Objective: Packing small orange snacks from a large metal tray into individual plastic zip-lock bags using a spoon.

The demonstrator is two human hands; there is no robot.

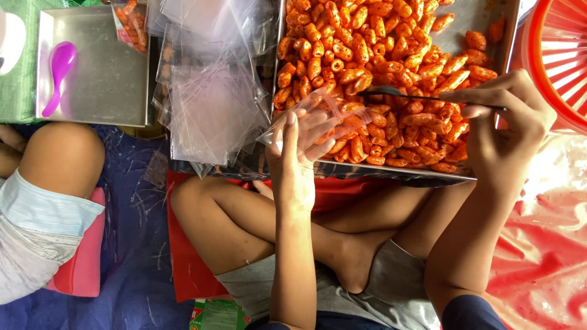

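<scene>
My left hand (298,146) holds a small clear plastic bag (318,116) open at the near edge of a metal tray (471,24) heaped with orange snack pieces (373,67). A few pieces show inside the bag. My right hand (507,131) grips the thin handle of a dark spoon (391,93), its bowl lying on the snacks just beyond the bag's mouth. My crossed bare legs sit under the tray.
A pile of empty clear bags (208,104) lies left of the tray. Farther left, a second metal tray (104,79) holds a purple spoon (58,73). Another person's knee (61,156) is at left. A red plastic basket (559,55) stands at right.
</scene>
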